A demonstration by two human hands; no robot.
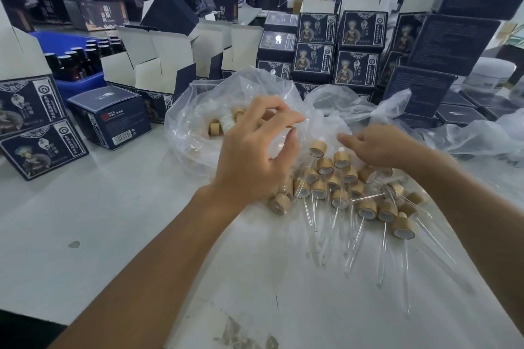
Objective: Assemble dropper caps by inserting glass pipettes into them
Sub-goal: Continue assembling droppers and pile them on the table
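Wooden dropper caps with clear glass pipettes (365, 207) lie heaped just below my fingers. My left hand (255, 150) hovers with fingers loosely curled, holding nothing; my right hand (380, 147) likewise. Beyond my left fingers, a clear plastic bag (198, 110) holds bare caps.

A packing workshop: stacks of dark printed cartons (337, 48) fill the top of the frame, open white-lined boxes (158, 65) centre-left, a blue crate (82, 83) of brown bottles (71, 62) at left
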